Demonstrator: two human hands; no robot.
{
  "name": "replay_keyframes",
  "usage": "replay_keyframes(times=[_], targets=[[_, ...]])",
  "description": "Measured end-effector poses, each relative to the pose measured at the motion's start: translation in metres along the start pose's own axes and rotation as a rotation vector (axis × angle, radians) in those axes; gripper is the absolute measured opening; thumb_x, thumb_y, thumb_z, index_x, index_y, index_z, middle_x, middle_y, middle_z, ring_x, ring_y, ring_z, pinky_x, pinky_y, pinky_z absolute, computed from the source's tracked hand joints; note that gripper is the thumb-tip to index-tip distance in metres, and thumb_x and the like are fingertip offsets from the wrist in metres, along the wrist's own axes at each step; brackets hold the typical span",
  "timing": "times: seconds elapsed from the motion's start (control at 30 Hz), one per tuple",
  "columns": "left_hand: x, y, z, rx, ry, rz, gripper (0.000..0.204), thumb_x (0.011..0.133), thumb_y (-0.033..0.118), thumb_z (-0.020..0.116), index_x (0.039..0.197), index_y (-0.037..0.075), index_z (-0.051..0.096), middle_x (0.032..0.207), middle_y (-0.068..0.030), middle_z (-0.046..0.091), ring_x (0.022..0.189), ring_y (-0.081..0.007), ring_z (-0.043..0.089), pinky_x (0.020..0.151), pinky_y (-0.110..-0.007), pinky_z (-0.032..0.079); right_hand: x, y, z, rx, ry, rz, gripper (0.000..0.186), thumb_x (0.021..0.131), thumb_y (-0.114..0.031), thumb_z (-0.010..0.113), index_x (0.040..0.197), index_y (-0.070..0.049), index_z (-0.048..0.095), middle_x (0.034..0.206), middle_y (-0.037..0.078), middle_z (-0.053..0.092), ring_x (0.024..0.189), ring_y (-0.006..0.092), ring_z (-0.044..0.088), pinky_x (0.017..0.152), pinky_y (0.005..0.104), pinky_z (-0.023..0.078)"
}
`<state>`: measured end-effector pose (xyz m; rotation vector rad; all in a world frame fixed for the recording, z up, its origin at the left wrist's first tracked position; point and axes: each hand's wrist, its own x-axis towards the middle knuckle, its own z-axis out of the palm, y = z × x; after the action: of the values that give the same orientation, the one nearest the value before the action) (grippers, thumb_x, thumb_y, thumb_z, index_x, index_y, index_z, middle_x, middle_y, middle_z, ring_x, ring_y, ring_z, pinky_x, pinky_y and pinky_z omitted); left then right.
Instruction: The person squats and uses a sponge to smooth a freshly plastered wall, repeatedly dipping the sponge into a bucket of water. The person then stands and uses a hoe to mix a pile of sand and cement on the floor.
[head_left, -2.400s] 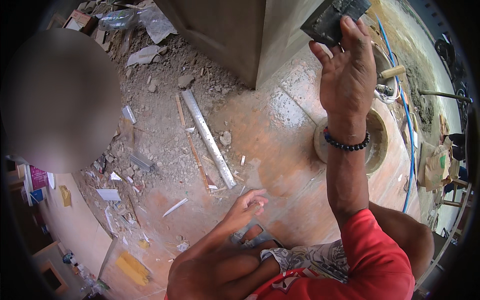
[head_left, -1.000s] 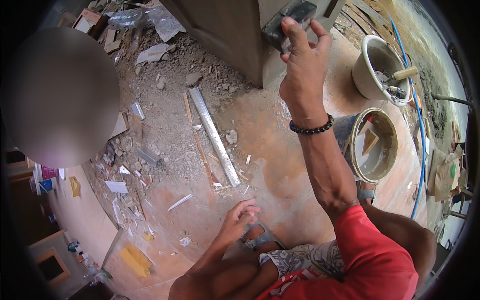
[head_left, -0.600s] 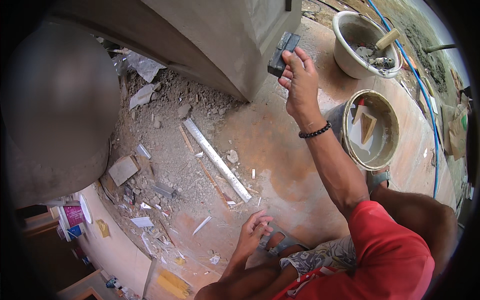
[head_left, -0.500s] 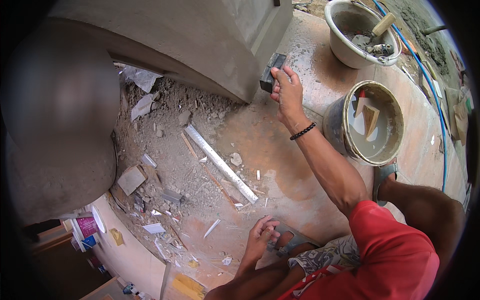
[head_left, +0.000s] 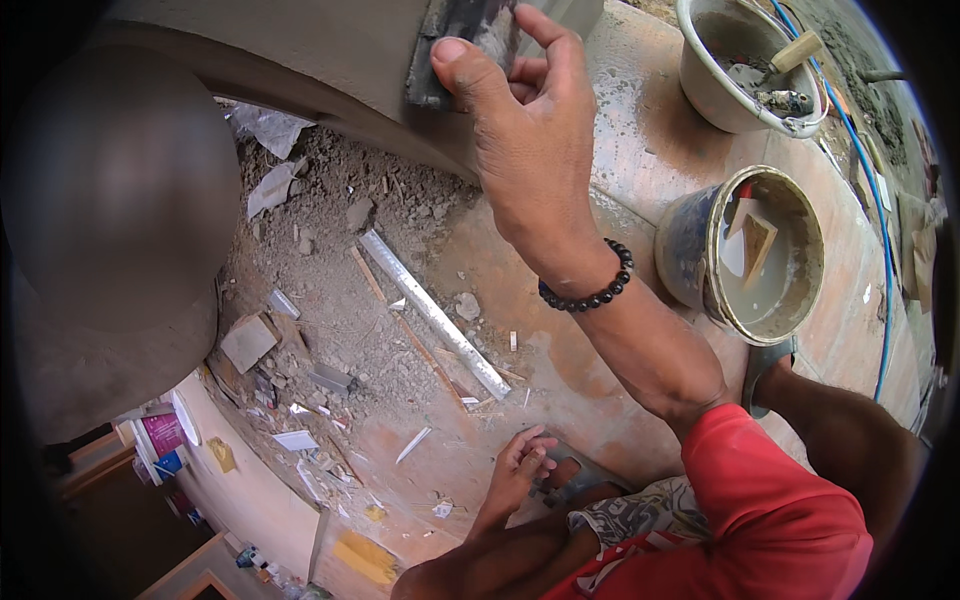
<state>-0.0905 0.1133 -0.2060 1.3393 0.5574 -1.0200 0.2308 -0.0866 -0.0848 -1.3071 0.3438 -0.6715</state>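
My right hand (head_left: 545, 130), with a black bead bracelet on its wrist, grips a dark rectangular block (head_left: 465, 55) smeared with grey. Its thumb lies on one side and the fingers on the other. The block is up against the smooth grey plastered surface (head_left: 330, 60) at the top; whether it presses flat there I cannot tell. My left hand (head_left: 522, 462) rests low, near my sandalled foot, with loosely bent fingers apart and nothing in them.
To the right stand a bucket of grey water (head_left: 712, 250) with a wooden piece in it and a pale basin (head_left: 720, 90) holding a trowel. A blue hose (head_left: 858, 150) runs past them. A metal strip (head_left: 435, 315) lies among rubble. A rounded grey form (head_left: 120, 230) fills the left.
My right hand has moved left and up toward me with the block, from the corner of the plastered structure onto its face. My left hand has stayed nearly in place.
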Motion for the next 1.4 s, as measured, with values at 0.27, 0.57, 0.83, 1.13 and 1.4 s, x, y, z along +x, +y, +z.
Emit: replay_keyframes(times=[0.27, 0.57, 0.83, 1.13, 1.4], targets=[[0.004, 0.017, 0.002, 0.033, 0.008, 0.025, 0.042, 0.101, 0.009, 0.051, 0.141, 0.001, 0.043, 0.123, -0.014, 0.063, 0.089, -0.0154, 0.064, 0.074, -0.028, 0.053, 0.038, 0.052, -0.07, 0.235, 0.06, 0.31, 0.04, 0.095, -0.032, 0.063, 0.127, -0.009, 0.054, 0.087, 0.0, 0.063, 0.077, 0.0082, 0.058, 0.066, 0.0233, 0.045], [-0.006, 0.007, -0.001, 0.028, 0.042, 0.106, 0.042, 0.1, 0.011, 0.051, 0.14, 0.0, 0.044, 0.122, -0.0145, 0.063, 0.09, -0.0159, 0.064, 0.076, -0.028, 0.052, 0.0, 0.108, -0.02, 0.174, 0.145, 0.622, 0.029, 0.091, -0.032, 0.068, 0.108, -0.014, 0.052, 0.068, -0.005, 0.045, 0.056, 0.0057, 0.044, 0.051, 0.0195, 0.039], [0.001, 0.012, -0.006, 0.036, 0.05, 0.101, 0.042, 0.099, 0.01, 0.052, 0.14, 0.002, 0.045, 0.121, -0.013, 0.063, 0.09, -0.0146, 0.062, 0.077, -0.029, 0.052, 0.008, -0.036, -0.009, 0.358, -0.255, -0.058, 0.046, 0.093, -0.028, 0.068, 0.127, -0.003, 0.052, 0.103, 0.008, 0.062, 0.087, 0.0163, 0.061, 0.081, 0.0321, 0.05], [0.004, 0.019, -0.003, 0.01, 0.056, 0.152, 0.041, 0.099, 0.008, 0.051, 0.14, 0.005, 0.046, 0.12, -0.0106, 0.063, 0.09, -0.0122, 0.06, 0.078, -0.027, 0.051, -0.006, 0.115, -0.073, 0.26, 0.031, 0.697, 0.055, 0.09, -0.036, 0.069, 0.131, -0.008, 0.044, 0.087, 0.006, 0.056, 0.075, 0.0168, 0.055, 0.069, 0.0295, 0.047], [-0.007, 0.014, -0.005, 0.028, 0.094, 0.201, 0.042, 0.098, 0.005, 0.051, 0.139, 0.003, 0.046, 0.119, -0.0117, 0.063, 0.091, -0.0129, 0.06, 0.08, -0.029, 0.052, -0.009, 0.109, -0.019, 0.281, -0.011, 0.701, 0.053, 0.091, -0.024, 0.064, 0.134, -0.005, 0.04, 0.08, 0.001, 0.053, 0.049, 0.0068, 0.042, 0.05, 0.0254, 0.044]])
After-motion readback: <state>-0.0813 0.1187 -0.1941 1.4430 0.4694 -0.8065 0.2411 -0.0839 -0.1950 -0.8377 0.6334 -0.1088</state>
